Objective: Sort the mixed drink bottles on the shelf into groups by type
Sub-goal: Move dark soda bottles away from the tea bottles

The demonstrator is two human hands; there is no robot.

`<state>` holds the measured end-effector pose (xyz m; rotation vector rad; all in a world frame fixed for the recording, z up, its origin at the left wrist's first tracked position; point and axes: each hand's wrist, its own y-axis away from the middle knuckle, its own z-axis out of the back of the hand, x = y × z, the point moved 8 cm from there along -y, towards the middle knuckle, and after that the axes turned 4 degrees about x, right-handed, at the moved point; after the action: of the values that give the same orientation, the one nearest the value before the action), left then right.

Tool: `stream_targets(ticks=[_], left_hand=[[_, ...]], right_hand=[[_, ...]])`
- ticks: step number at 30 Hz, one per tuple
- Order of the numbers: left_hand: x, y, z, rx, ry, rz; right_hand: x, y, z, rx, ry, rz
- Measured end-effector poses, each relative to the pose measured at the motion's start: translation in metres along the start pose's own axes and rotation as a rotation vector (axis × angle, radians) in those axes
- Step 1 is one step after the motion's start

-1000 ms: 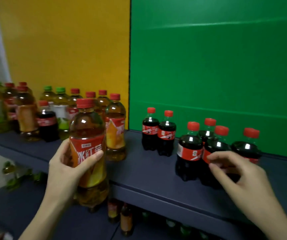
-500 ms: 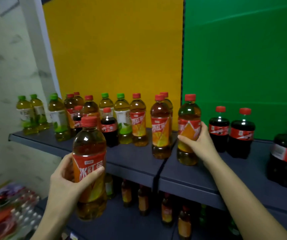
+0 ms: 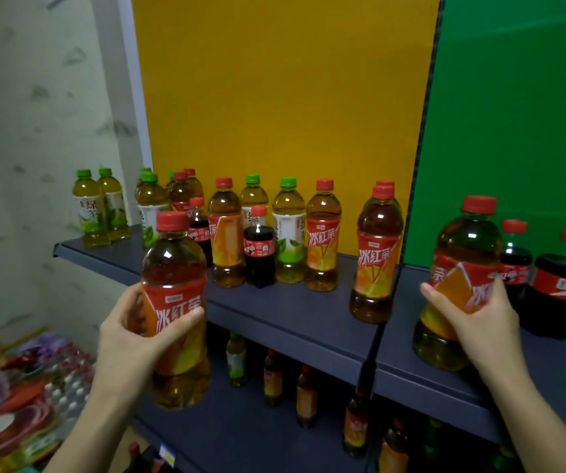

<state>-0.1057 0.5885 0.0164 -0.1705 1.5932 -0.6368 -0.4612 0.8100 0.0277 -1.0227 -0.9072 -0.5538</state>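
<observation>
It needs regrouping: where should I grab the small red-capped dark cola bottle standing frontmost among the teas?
Its neck, from above and in front: the small red-capped dark cola bottle stands upright, shorter than the tall tea bottles close on both sides.

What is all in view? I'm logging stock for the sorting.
Iced tea bottles: about six, amber, red caps, upper shelf before yellow panel.
Green tea bottles: about seven, green caps, shelf's left and mixed in.
Cola bottles: four, dark; two among teas, two before green panel.
Lower bottles: several, dim, shelf below.
Packets: many, colourful, bottom left.
Left grip: holds one iced tea bottle off the shelf.
Right grip: holds another iced tea bottle beside right colas.
</observation>
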Motion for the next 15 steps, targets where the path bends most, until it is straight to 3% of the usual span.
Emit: stream_targets(ticks=[8,15], left_hand=[[0.006,-0.037,-0.033,0.08,0.057,-0.045],[0.023,-0.084,-0.089,0.23,0.132,-0.03]], right_hand=[[0.039,0.018,-0.05,0.179,-0.034,0.034],[0.049,0.007,-0.119,0.16,0.075,0.08]])
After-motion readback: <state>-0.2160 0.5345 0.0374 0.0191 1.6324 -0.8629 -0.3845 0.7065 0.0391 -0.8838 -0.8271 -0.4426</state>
